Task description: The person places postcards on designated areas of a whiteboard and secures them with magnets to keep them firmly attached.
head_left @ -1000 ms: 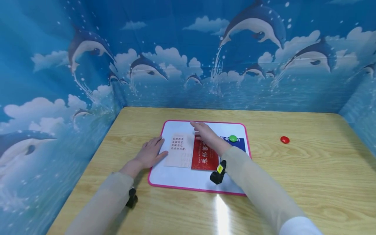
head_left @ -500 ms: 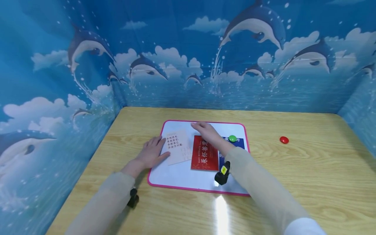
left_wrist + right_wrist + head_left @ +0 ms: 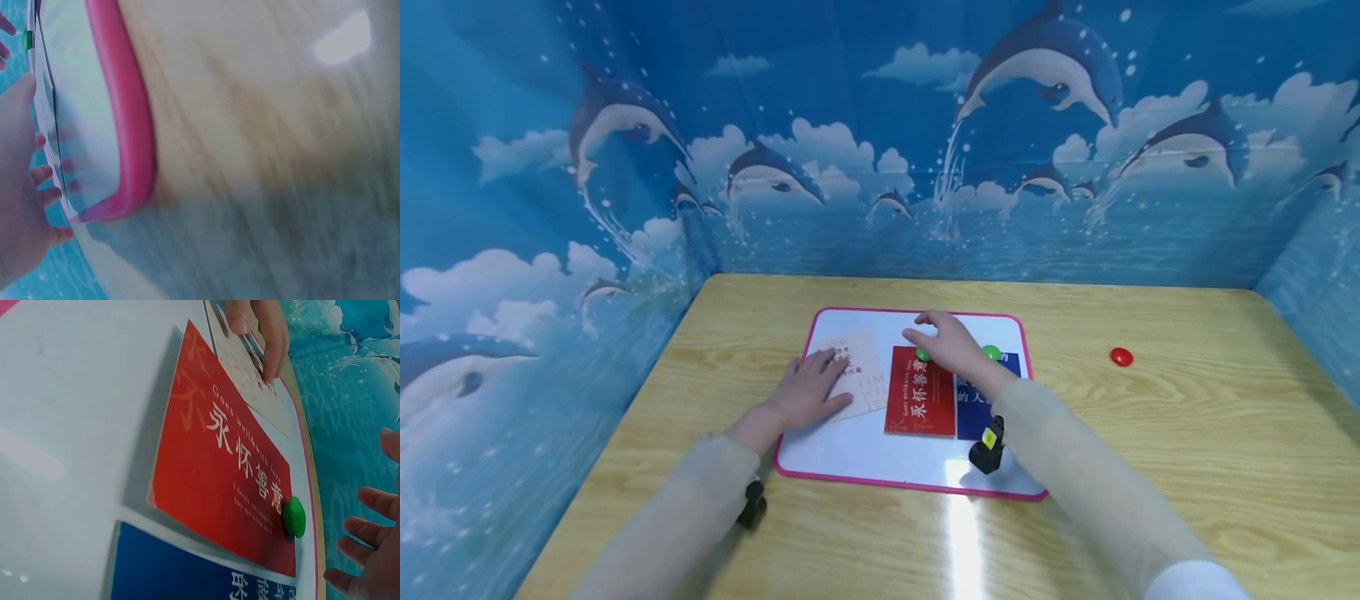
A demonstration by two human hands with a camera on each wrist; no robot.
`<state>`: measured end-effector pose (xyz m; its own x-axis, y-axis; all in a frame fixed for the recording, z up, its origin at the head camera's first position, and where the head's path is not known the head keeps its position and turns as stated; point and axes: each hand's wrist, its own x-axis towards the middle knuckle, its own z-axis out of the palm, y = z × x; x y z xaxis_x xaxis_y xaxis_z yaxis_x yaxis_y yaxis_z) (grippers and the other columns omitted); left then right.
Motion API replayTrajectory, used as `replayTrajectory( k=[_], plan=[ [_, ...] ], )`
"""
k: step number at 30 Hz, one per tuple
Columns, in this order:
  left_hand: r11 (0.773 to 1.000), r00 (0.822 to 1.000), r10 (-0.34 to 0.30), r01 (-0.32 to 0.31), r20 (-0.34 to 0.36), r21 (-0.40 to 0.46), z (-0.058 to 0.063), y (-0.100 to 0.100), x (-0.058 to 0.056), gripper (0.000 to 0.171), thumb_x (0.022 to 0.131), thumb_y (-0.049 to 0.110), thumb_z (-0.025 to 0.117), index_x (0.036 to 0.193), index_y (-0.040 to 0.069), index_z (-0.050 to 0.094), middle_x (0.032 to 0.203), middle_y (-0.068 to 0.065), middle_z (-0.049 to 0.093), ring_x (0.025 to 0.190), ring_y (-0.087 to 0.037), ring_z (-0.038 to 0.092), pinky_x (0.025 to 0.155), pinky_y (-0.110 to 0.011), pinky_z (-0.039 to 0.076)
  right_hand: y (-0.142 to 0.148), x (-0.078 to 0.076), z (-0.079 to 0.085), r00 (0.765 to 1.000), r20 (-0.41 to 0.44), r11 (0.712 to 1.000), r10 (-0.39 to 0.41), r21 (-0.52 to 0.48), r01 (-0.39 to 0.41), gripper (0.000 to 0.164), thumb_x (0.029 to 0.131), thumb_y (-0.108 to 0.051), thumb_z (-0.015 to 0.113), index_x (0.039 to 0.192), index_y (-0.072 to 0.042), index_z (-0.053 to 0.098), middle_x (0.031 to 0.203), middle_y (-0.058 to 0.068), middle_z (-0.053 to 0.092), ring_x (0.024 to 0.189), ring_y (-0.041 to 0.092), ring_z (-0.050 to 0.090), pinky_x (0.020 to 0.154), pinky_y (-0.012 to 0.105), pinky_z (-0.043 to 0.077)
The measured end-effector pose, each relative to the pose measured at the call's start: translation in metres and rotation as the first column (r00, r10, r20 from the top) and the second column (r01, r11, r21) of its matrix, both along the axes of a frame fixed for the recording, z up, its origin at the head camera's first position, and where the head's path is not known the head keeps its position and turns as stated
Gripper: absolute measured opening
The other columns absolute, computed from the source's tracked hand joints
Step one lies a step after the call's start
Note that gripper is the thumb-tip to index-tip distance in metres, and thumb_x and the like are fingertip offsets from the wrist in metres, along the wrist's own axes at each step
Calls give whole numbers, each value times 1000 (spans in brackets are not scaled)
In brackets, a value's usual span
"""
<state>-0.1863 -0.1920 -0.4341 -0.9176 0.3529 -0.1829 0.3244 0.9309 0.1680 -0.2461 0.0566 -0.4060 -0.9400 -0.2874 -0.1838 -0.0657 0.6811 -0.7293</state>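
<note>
A whiteboard with a pink rim lies flat on the table. My left hand lies over the left part of a cream card with dark writing, fingers spread. To the right of that card is a red card, held at its top by a round green magnet. Just over this magnet is my right hand, fingers loosely extended and nothing in its grasp. A blue card sits beside the red one, with a second green magnet at its top.
A red magnet lies on the wooden table, right of the board. Behind and at the sides hangs a blue curtain printed with dolphins. Each wrist wears a small black camera.
The cream card has slid left and tilted, away from the red card. My left hand has moved right, farther over it. My right hand has shifted right, and the red card's green magnet now shows.
</note>
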Motion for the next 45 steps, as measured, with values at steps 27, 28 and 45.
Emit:
replayTrajectory(
  k=[27, 28, 45],
  plan=[
    [997, 997, -76, 76, -2, 30, 0, 2, 4, 59, 90, 46, 56, 143, 27, 39, 151, -10, 31, 141, -31, 27, 112, -61, 19, 38, 1, -1, 997, -81, 999, -15, 51, 19, 55, 94, -42, 51, 134, -5, 46, 142, 17, 43, 130, 34, 42, 104, 51, 39],
    [997, 997, -76, 76, 6, 26, 0, 2, 4, 59, 90, 46, 56, 143, 28, 39, 151, -9, 31, 141, -31, 27, 111, -61, 19, 39, 1, -1, 996, -87, 998, -15, 55, 20, 55, 94, -41, 51, 134, -5, 46, 142, 17, 43, 130, 35, 42, 105, 51, 38],
    [991, 993, -115, 116, -21, 66, 5, -4, 6, 60, 90, 44, 57, 143, 23, 40, 151, -8, 32, 141, -29, 26, 114, -57, 18, 70, 7, 3, 990, -136, 991, -35, 127, 53, 56, 94, -41, 51, 135, -4, 46, 142, 20, 42, 135, 38, 32, 110, 54, 28]
  ],
)
